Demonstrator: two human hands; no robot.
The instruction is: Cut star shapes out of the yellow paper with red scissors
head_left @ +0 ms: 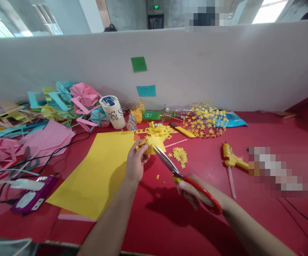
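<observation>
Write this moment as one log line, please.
left hand: small yellow paper piece, pinched; right hand: red-handled metal scissors, gripped; blades: tips near that paper; nearby: pile of yellow paper stars, red tabletop

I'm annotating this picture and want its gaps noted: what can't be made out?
All in the head view:
- Yellow paper piece: its full outline, partly covered by the left hand.
- Scissors: part of the red handles, hidden by the right hand.
- White cup: its lettering, too small and unclear to read.
- Area beside the glue gun: masked by pixel blocks.
- Pink folded paper: cut off by the left edge.
</observation>
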